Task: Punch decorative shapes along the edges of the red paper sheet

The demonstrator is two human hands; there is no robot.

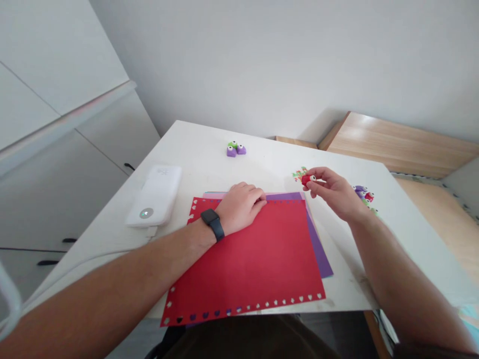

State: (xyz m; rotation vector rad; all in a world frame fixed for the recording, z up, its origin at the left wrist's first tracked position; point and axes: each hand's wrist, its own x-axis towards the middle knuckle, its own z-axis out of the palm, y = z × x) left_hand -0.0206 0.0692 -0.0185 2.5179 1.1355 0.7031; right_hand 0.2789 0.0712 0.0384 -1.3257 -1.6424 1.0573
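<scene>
A red sheet of paper (262, 254) with small shapes punched along its edges lies over a purple sheet (320, 249) and other coloured sheets. My left hand (242, 202), below a dark watch, rests on the red sheet's top edge with its fingers curled together; nothing shows in it. Between the thumb and fingers of my right hand (329, 189) is a small red punch (307, 180) with a white, eye-like top. Just left of it, small green and red paper bits (299, 173) lie on the white table (202, 144).
Two purple punches and a green one (232, 144) stand near the table's back edge. Several more punches (364, 193) lie beyond my right wrist. A white device (157, 194) with a cable sits at the left. Behind the table are a wall and a wooden board (396, 142).
</scene>
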